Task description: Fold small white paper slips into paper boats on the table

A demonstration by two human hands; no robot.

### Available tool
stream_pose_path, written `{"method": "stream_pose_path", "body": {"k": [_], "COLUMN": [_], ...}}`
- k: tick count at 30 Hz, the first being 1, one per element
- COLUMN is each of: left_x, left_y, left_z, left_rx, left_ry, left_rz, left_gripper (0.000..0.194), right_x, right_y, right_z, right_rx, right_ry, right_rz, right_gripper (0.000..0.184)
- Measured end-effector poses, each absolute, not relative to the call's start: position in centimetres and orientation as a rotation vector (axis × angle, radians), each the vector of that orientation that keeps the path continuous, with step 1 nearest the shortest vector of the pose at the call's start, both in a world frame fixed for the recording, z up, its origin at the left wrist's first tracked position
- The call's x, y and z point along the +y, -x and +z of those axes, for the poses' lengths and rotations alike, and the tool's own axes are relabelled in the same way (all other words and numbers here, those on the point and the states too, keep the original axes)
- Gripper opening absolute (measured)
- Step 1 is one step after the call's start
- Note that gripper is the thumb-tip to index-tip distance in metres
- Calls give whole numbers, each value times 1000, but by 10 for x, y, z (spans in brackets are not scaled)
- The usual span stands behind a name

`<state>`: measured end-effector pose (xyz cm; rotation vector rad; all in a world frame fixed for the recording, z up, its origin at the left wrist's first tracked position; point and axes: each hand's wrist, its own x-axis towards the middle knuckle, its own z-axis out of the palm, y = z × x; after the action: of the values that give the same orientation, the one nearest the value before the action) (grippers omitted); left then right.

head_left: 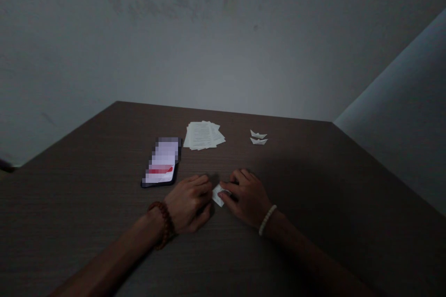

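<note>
A small piece of folded white paper (218,196) lies on the dark table between my two hands. My right hand (249,196), with a pale beaded bracelet on its wrist, is closed on the paper's right side, thumb and forefinger pressed to it. From the other side, the curled fingers of my left hand (191,202) meet the paper's left edge; their tips are partly hidden. This wrist wears a brown beaded bracelet (164,225). Farther back on the right sit two little white paper boats, one (258,141) in front of the other (258,134).
A loose stack of printed paper sheets (202,135) lies beyond my hands. Left of it a phone (162,162) rests face up with its screen lit and blurred. The wooden table (104,148) meets a grey wall (223,65) at its far edge.
</note>
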<state>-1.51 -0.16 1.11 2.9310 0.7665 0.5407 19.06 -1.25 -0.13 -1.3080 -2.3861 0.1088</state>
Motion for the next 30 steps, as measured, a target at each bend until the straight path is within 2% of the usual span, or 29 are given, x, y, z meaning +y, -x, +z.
{"method": "stream_pose_path", "body": {"k": [11, 18, 23, 30], "left_x": [-1, 0, 2, 4], "left_y": [14, 17, 17, 17], "left_z": [9, 1, -3, -6], "left_rx": [777, 841, 887, 866], "left_ry": [-2955, -2921, -2847, -2827], "left_rz": [571, 596, 611, 593], "left_gripper": [20, 16, 14, 20], "right_x": [-11, -8, -8, -6], "right_y": [-191, -204, -212, -207], "right_z": [-7, -7, -7, -11], "right_rx": [-2357, -2456, -2482, -2387], "right_ry": [1301, 1063, 938, 944], "right_rz": [143, 193, 288, 297], "right_gripper": [25, 19, 28, 13]}}
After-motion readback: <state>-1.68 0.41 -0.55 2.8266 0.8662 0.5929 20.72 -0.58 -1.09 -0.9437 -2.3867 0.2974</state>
